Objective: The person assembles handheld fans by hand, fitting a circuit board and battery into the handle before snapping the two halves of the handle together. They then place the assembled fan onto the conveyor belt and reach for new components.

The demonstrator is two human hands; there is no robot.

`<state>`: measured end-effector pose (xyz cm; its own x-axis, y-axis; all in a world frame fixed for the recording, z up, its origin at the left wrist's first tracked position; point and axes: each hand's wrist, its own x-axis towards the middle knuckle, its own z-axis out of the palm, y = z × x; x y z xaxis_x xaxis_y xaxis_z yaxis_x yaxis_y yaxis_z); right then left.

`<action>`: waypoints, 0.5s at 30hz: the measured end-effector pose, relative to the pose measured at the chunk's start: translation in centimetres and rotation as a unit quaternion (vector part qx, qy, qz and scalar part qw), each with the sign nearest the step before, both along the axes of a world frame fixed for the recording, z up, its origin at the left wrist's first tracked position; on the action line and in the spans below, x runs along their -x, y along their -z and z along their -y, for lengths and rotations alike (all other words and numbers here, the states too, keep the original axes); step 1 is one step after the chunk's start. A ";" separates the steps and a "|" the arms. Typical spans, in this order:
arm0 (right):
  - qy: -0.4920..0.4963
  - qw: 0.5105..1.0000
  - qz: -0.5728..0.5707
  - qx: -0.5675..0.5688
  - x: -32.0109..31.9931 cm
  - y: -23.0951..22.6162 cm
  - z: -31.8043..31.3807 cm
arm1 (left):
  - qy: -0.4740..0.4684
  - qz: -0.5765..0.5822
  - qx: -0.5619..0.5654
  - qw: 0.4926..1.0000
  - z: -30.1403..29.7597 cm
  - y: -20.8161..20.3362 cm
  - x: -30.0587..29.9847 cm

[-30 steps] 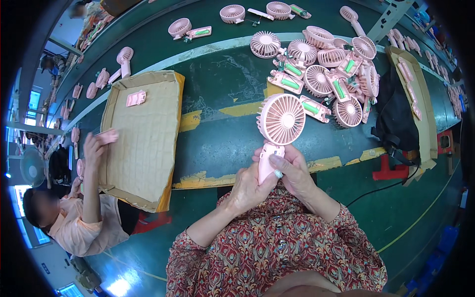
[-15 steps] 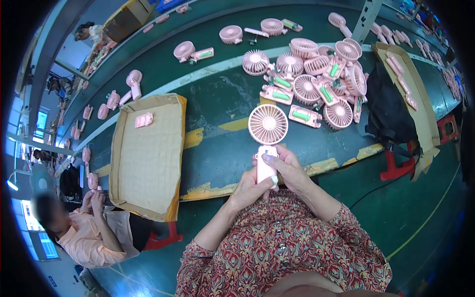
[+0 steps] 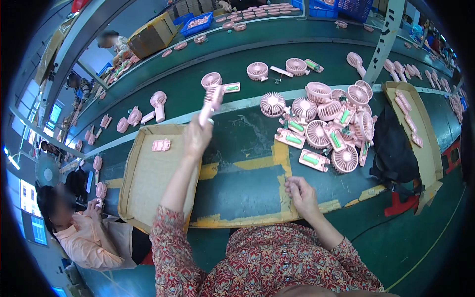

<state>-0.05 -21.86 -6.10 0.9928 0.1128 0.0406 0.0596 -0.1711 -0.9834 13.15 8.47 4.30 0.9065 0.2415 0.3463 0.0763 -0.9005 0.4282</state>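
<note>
Out over the left part of the bench, my left hand (image 3: pixel 196 140) is closed around the handle of a pink handheld fan (image 3: pixel 213 95). The fan is tilted, its round head pointing away from me, near the belt's edge. My right hand (image 3: pixel 303 197) hangs above the bench near its front edge, fingers curled together; whatever may be inside them is hidden. Just beyond it lies a heap of pink fan parts (image 3: pixel 316 132), round grilled heads with open handles showing green batteries. A shallow cardboard tray (image 3: pixel 129 185) lies under my left forearm with one pink handle cover (image 3: pixel 161 145) inside.
Past the bench runs a green conveyor belt (image 3: pixel 185 99) carrying spaced fans and parts. A metal post (image 3: pixel 387 42) rises at the far right. A black bag (image 3: pixel 393 131) and another cardboard tray (image 3: pixel 426 123) lie at right. At left sits a co-worker (image 3: pixel 94 237).
My left hand has carried the fan from in front of me up and left toward the belt. My right hand has let go of it and moved right. The view has shifted.
</note>
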 end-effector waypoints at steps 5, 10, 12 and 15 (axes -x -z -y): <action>-0.006 0.999 -0.012 0.036 0.0 -0.7 0.1 | -0.147 -0.021 -0.201 0.968 -7.8 3.7 -10.2; 0.007 0.999 -0.028 0.032 -0.2 -0.7 -0.6 | -0.169 -0.096 -0.219 0.956 -9.1 7.0 -15.6; 0.010 0.999 -0.028 0.037 -0.1 -0.9 -0.8 | -0.122 -0.022 -0.232 0.965 -8.9 7.3 -18.2; 0.012 0.999 -0.044 0.026 -0.4 -0.9 -0.4 | -0.061 -0.097 -0.025 0.993 -5.2 5.8 -22.7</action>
